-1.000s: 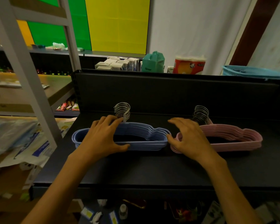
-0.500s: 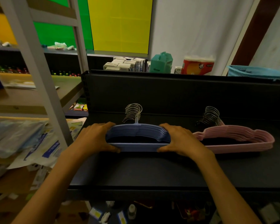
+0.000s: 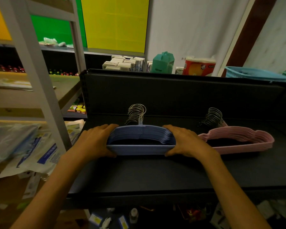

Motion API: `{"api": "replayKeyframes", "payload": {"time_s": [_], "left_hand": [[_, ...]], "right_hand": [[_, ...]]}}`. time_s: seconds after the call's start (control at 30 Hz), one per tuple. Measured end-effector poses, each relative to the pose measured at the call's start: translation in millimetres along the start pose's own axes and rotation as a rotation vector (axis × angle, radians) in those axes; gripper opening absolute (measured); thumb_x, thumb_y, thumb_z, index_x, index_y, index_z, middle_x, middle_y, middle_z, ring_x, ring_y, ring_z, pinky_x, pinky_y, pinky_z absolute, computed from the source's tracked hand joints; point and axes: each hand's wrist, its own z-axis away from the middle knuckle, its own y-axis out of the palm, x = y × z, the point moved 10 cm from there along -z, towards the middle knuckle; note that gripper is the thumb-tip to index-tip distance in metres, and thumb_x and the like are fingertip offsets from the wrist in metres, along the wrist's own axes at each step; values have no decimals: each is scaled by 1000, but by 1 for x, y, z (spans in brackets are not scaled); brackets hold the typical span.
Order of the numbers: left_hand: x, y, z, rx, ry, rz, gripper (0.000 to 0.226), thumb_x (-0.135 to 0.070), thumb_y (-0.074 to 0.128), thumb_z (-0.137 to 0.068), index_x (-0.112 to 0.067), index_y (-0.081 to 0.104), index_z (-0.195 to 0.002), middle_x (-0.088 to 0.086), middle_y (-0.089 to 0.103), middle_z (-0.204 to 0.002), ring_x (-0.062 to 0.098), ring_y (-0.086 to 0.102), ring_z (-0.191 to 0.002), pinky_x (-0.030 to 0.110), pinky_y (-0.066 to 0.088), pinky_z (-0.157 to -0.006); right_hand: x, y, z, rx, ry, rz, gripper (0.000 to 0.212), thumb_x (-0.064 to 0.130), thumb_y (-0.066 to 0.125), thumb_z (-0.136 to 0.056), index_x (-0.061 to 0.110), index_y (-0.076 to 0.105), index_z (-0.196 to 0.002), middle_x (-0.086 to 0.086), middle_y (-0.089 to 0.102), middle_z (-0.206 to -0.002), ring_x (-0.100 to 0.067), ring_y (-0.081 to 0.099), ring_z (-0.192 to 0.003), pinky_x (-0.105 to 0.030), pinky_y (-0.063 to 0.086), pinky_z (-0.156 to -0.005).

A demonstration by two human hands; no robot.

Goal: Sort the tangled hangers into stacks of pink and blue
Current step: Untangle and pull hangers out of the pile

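A stack of blue hangers (image 3: 140,138) lies on the dark shelf (image 3: 155,172), metal hooks pointing away from me. My left hand (image 3: 96,141) grips its left end, thumb under the front bar and fingers over the top. My right hand (image 3: 186,142) grips its right end the same way. To the right lies a stack of pink hangers (image 3: 238,139), hooks also at the back, with neither hand on it; its left tip is hidden behind my right hand.
A dark back panel (image 3: 172,95) rises behind the shelf. A grey rack post (image 3: 33,70) and plastic bags (image 3: 23,146) stand at the left. Boxes, a teal carton (image 3: 163,62) and a blue basket (image 3: 254,73) sit beyond the panel. Small items lie below the shelf's front edge.
My right hand left the pink stack's end and moved left onto the blue stack's right end. My left hand slid to the blue stack's left end. Both now hold it.
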Motion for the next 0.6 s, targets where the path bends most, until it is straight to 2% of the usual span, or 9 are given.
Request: {"api": "replayKeyframes", "payload": {"time_s": [0.13,0.43,0.5,0.6], "left_hand": [[0,0,-2,12,22,-5,96,-46,77,-69,-34,19,-145,-4,45,-137,18,47,-121,36,44,-97],[2,0,-3,14,35,21,95,-46,78,-69,-34,20,-144,-4,45,-137,18,48,-120,36,44,-96],[6,1,-1,-6,21,77,98,-42,80,-68,-33,20,-145,-3,43,-138,19,46,-121,36,44,-97],[24,4,7,-79,-50,293,108,-32,86,-61,-32,19,-146,0,39,-141,23,43,-126,40,43,-99]], "right_hand": [[1,3,-4,17,-2,40,100,39,82,-64,36,20,-142,5,45,-139,-19,48,-122,-38,43,-98],[2,-1,-3,2,-17,19,95,39,81,-65,35,25,-142,4,48,-136,-19,50,-118,-36,43,-94],[2,-1,0,-28,-15,13,98,41,81,-64,35,23,-143,4,46,-138,-18,49,-120,-37,43,-96],[0,-3,7,-93,-12,-14,100,41,81,-65,33,21,-145,4,40,-141,-18,46,-123,-37,41,-99]]}}
